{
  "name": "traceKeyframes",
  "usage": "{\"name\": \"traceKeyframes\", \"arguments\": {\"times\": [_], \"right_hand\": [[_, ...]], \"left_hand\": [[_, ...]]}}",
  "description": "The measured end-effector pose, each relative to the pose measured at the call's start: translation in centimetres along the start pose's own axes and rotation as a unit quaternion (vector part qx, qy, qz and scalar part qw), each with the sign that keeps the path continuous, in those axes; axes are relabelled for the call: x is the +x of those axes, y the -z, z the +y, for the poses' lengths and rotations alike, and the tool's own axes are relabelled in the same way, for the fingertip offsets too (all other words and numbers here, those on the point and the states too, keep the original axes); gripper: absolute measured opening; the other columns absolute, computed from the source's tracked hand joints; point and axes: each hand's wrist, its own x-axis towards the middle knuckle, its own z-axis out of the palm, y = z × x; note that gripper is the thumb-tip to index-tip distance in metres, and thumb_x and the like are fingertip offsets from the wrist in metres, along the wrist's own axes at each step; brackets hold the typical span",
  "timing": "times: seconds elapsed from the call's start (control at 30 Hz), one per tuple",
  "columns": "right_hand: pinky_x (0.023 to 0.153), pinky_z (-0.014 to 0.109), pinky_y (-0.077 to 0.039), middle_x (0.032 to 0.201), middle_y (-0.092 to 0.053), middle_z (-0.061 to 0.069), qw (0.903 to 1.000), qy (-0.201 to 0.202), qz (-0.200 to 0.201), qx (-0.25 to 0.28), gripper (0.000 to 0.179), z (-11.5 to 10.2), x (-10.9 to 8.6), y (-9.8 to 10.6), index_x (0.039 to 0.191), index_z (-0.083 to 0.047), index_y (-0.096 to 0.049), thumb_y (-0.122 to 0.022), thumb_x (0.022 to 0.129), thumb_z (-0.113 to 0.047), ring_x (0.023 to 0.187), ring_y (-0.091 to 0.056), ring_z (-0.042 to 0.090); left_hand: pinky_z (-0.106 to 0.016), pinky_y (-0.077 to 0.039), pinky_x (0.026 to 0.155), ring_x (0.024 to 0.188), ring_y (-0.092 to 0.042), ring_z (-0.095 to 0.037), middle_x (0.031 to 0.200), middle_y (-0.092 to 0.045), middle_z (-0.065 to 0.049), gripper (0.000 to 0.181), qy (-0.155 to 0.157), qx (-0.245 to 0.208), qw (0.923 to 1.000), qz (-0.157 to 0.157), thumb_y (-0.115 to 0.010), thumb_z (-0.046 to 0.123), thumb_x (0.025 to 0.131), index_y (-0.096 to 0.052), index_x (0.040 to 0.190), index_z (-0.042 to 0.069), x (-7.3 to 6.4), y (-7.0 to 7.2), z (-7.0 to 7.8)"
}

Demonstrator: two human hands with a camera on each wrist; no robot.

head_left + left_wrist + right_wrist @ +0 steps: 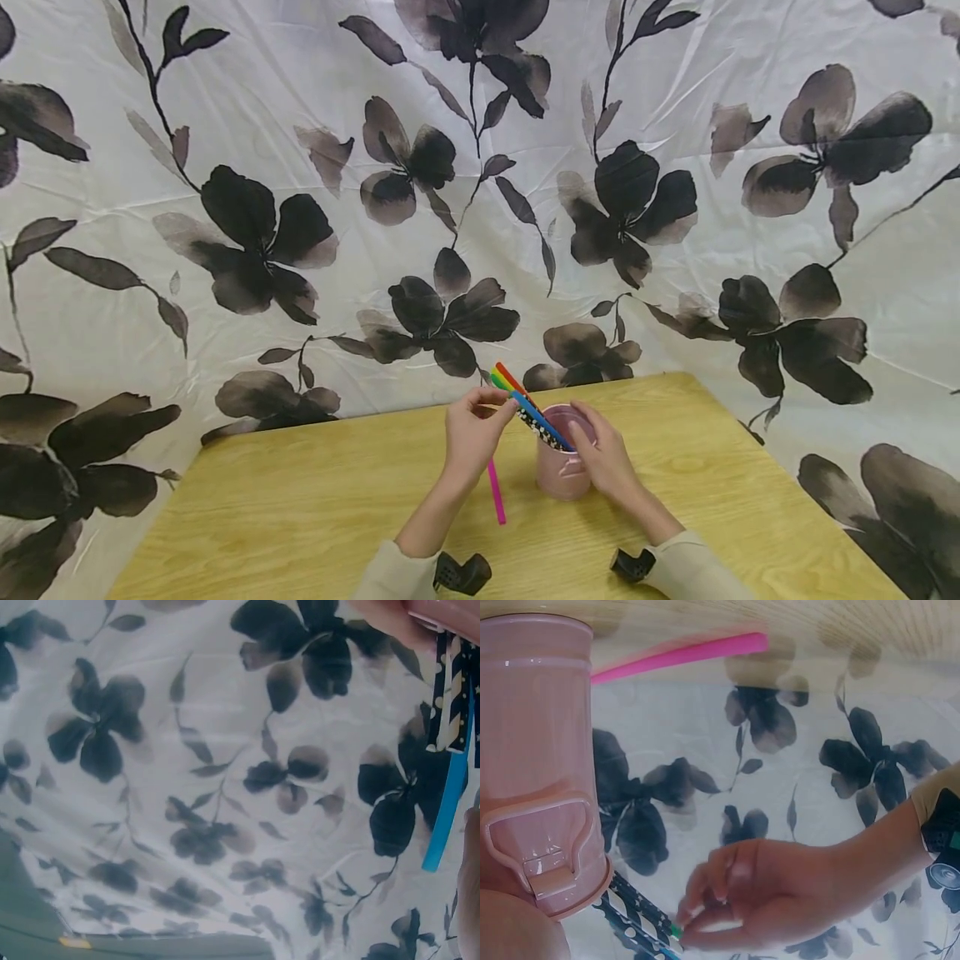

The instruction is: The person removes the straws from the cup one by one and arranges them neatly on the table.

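While our right hand (609,454) is gripping the glossy pink cylindrical cup (558,481) between the tabletop's (322,500) side edges, our left hand (472,429) is pinching slim multicoloured straws (535,416), probably inserting them, next needing release.

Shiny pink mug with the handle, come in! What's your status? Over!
Left hand pinches thin multicoloured straws' upper ends. Right hand grips glossy pink cylindrical mug; straws lean inside. Thin magenta straw on yellow wood-grained table, not blocking.

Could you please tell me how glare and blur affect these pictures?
Head view: fairly even light, faint sheen on the floral cloth; left wrist view: hazy, soft, seemingly upside down; right wrist view: small glints on the pink mug, the left hand slightly blurred.
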Motion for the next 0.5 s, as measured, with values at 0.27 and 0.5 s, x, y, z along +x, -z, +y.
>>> {"name": "traceKeyframes", "arguments": {"times": [0.27, 0.5], "right_hand": [[0.089, 0.043, -0.039, 0.119, -0.052, 0.006, 0.9999, -0.007, -0.006, 0.010, 0.037, -0.1, 0.0, 0.1, 0.125, -0.015, -0.048, -0.049, 0.091, -0.030, 0.108, -0.047, 0.021], [0.086, 0.039, -0.043, 0.121, -0.051, 0.005, 0.9997, -0.018, -0.012, 0.012, 0.039, 0.0, 0.1, 0.2, 0.126, -0.017, -0.047, -0.048, 0.091, -0.033, 0.107, -0.049, 0.020]], "left_hand": [[-0.028, -0.050, 0.060, 0.072, -0.059, -0.031, 0.087, -0.060, -0.015, 0.024, 0.010, -0.011, 0.9998, 0.015, -0.070, 0.010, 0.075, -0.061, 0.094, -0.001, 0.5, -0.6, -1.3], [-0.029, -0.051, 0.062, 0.072, -0.059, -0.024, 0.084, -0.062, -0.012, 0.018, 0.000, -0.021, 0.9994, 0.027, -0.069, 0.011, 0.076, -0.065, 0.090, 0.000, 0.8, -0.9, -1.8]]}}
